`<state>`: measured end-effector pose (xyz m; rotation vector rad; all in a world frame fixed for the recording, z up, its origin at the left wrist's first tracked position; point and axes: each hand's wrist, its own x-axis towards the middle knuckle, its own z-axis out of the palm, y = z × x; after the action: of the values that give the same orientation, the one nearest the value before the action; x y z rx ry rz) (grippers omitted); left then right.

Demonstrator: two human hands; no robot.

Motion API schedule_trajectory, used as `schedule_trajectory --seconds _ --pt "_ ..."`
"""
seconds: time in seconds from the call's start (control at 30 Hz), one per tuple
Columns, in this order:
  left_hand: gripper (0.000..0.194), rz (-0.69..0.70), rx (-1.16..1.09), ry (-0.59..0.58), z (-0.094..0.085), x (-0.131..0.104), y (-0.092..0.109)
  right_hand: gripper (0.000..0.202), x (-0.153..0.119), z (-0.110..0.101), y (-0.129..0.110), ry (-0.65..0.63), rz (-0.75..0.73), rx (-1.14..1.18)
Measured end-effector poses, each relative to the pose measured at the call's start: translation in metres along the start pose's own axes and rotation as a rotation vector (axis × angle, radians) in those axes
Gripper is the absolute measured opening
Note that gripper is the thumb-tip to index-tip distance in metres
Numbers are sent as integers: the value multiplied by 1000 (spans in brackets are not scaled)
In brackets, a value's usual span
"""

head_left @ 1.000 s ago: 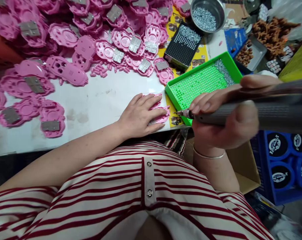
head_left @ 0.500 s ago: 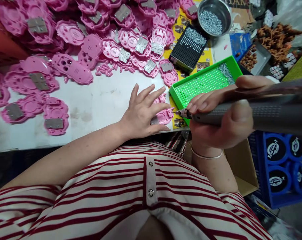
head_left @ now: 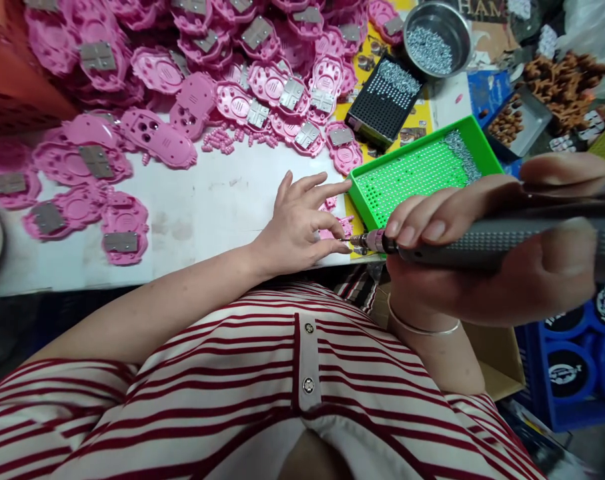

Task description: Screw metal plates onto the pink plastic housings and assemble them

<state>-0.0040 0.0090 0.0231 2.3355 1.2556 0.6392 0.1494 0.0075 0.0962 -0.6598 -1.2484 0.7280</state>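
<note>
My right hand (head_left: 462,260) is wrapped around a dark grey electric screwdriver (head_left: 507,237), held nearly level with its bit pointing left. The bit's tip reaches the thumb and forefinger of my left hand (head_left: 302,227). Those two fingers are pinched close together at the tip, the others stretched out; whatever is between them is too small to make out. Under my left hand lies a pink plastic shell (head_left: 343,227), mostly covered by the fingers. Just beyond both hands, a green perforated tray (head_left: 397,183) holds small screws, many standing in its holes.
Pink shells with metal plates (head_left: 292,93) are heaped along the back, some lying at the left (head_left: 125,227). A black perforated tray (head_left: 382,107) and a metal bowl of screws (head_left: 435,50) stand behind the green tray. A blue crate (head_left: 537,393) is at the lower right.
My left thumb and forefinger have come together at the bit's tip, where the fingers were spread before. The screwdriver's rear has shifted toward the camera. The whole view has shifted slightly.
</note>
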Motion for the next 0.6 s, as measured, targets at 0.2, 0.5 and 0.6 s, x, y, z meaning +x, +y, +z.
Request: schedule_trajectory --seconds 0.2,0.5,0.6 --pt "88 -102 153 17 15 -5 -5 21 -11 -3 39 19 -202 -118" --pt "82 -137 100 -37 16 -1 -1 26 -17 -14 67 10 -181 -119" --pt "81 -130 84 -24 17 -2 -1 31 -20 -19 74 46 -180 -160"
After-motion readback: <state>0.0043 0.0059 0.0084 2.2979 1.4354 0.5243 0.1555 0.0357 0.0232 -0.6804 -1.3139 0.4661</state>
